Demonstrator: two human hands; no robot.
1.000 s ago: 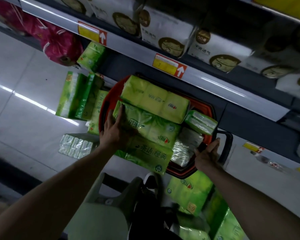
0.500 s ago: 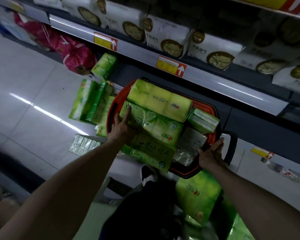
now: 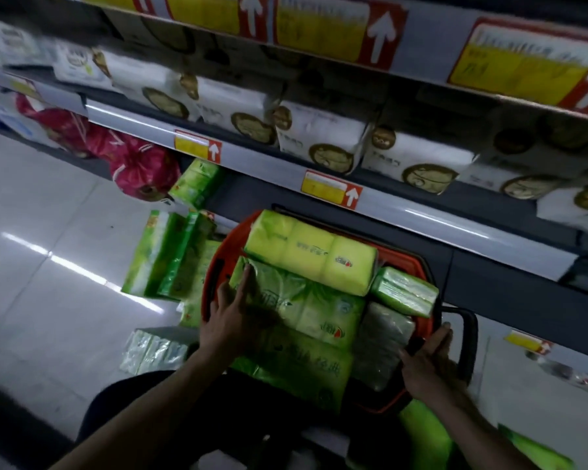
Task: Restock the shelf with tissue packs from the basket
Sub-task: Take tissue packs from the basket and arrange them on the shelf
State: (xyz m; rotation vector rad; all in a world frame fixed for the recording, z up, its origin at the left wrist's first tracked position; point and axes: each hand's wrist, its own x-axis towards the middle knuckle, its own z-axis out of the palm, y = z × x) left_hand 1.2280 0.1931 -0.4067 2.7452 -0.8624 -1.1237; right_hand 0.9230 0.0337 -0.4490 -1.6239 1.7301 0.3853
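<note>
A red basket (image 3: 418,262) sits low in front of the shelf, piled with green tissue packs. A yellow-green three-pack (image 3: 309,252) lies on top at the back. Below it lies a darker green pack (image 3: 306,300), and my left hand (image 3: 231,317) rests flat on its left end with fingers spread. A small green pack (image 3: 404,291) and a grey-green pack (image 3: 381,344) fill the basket's right side. My right hand (image 3: 428,362) grips the basket's right rim by the black handle (image 3: 469,340).
Shelf rails (image 3: 421,212) with yellow and red price tags run above, with white boxed tissues (image 3: 323,137) behind them. More green packs (image 3: 170,256) stand on the floor left of the basket, a clear-wrapped pack (image 3: 153,351) lies nearer, and pink bags (image 3: 143,167) sit farther left.
The view has tilted up, showing more shelves. My left hand stays on the green pack and my right hand stays on the basket rim.
</note>
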